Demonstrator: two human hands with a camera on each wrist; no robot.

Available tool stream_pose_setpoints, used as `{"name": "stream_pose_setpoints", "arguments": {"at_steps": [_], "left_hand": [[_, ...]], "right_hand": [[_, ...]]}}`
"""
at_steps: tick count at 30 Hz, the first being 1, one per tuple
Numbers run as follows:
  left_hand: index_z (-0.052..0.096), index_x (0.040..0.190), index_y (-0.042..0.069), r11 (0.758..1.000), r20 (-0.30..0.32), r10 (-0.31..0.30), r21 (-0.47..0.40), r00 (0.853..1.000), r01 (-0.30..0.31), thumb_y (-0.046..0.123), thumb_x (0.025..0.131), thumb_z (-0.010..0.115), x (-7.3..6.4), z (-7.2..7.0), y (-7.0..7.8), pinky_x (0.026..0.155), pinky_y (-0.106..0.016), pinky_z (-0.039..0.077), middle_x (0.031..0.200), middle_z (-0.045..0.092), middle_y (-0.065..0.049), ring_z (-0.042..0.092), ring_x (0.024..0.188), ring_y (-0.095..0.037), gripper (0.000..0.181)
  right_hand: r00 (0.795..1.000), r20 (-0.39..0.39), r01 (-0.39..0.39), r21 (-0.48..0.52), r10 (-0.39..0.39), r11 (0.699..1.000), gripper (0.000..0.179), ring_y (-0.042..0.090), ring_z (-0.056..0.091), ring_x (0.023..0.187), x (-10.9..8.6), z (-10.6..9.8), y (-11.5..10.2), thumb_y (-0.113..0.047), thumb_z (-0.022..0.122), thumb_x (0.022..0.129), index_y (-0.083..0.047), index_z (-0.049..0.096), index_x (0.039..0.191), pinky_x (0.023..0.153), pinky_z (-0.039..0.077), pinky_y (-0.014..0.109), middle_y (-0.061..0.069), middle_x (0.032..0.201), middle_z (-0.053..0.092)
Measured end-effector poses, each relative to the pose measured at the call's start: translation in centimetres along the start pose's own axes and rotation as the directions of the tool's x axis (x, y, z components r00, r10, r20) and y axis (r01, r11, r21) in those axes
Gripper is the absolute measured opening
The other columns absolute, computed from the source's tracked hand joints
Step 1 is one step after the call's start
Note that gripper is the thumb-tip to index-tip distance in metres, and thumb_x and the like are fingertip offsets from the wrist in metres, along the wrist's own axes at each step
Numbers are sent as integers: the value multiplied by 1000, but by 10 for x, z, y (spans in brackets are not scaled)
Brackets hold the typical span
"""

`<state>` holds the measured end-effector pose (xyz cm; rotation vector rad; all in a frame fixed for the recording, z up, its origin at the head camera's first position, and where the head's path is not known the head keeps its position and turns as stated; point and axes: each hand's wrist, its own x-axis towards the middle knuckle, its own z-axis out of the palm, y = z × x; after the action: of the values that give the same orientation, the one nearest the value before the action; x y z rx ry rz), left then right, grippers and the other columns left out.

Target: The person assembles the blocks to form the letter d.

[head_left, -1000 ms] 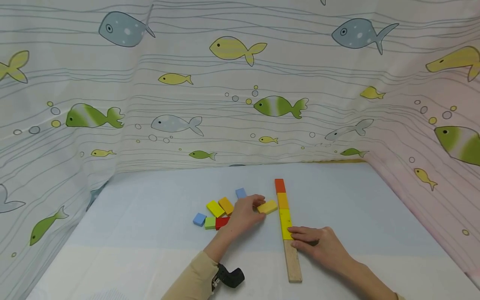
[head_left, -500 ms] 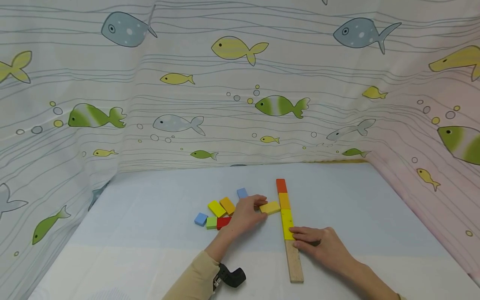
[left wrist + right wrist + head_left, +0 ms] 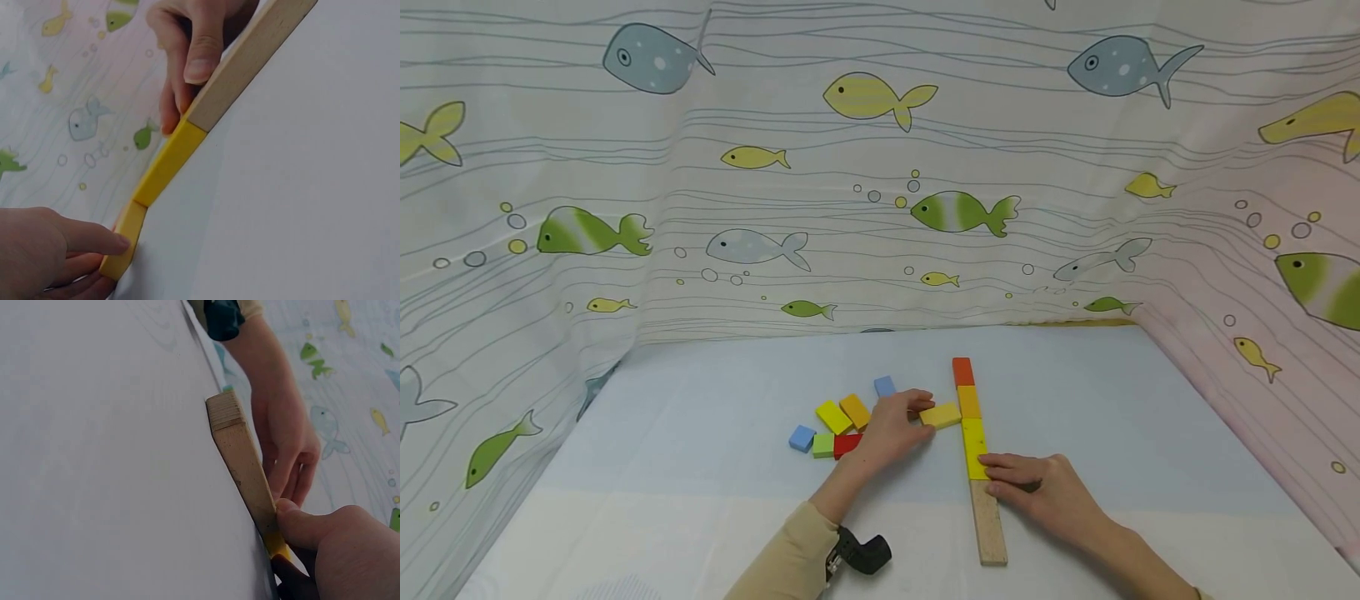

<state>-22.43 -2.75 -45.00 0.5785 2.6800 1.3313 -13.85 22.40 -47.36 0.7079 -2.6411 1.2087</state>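
My left hand (image 3: 891, 429) pinches a pale yellow block (image 3: 942, 416) between thumb and fingers. The block's right end meets a straight row of blocks, near the joint between an orange block (image 3: 968, 402) and a bright yellow block (image 3: 973, 448). At the row's far end lies a red-orange block (image 3: 962, 372); a long plain wooden block (image 3: 988, 525) forms the near end. From the right side my right hand (image 3: 1048, 496) rests its fingertips on the row, around where the yellow and wooden blocks join. In the left wrist view the pale block (image 3: 125, 240) angles off the row.
Left of my left hand lie loose blocks: blue (image 3: 802, 438), light green (image 3: 823, 446), red (image 3: 847, 445), yellow (image 3: 833, 417), orange (image 3: 854, 412) and another blue one (image 3: 884, 387). Fish-patterned cloth (image 3: 850, 275) walls the white table (image 3: 700, 467) at back and sides.
My left hand has shifted the pale yellow block slightly right, so the small gap to the row is closed. My right hand stays in place on the row.
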Motion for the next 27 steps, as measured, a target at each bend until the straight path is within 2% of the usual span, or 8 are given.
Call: {"name": "stream_pose_setpoints", "arguments": {"at_steps": [14,20,23,27], "left_hand": [[61,133,2,1000,12,-1,6,1000,1,11,89,73,0,0,-1,99,-39,54,122,71,-7,65,112,-24,46],[58,136,4,1000,31,-10,22,999,9,19,88,76,-3,-6,-4,103,-40,51,127,69,-6,63,117,-24,53],[59,136,6,1000,5,-21,15,1000,21,30,88,77,-5,-13,-5,103,-40,51,127,69,-5,63,118,-23,57],[61,134,6,1000,-83,-22,-23,996,20,33,88,77,-3,-22,-8,101,-41,52,125,70,-7,64,116,-25,56]], "right_hand": [[1000,5,-3,5,3,1000,29,13,67,110,-1,0,0,-33,78,86,-18,78,112,90,56,25,-13,115,72],[1000,4,4,14,-4,1000,29,14,68,110,-1,0,1,-33,77,87,-18,78,112,91,55,24,-12,115,72],[999,4,32,4,-32,999,27,16,69,109,-1,0,2,-32,76,88,-17,79,110,91,55,23,-9,115,73],[998,0,65,-6,-65,998,23,19,70,109,-2,0,4,-30,76,88,-15,80,106,90,55,22,-6,115,74]]}}
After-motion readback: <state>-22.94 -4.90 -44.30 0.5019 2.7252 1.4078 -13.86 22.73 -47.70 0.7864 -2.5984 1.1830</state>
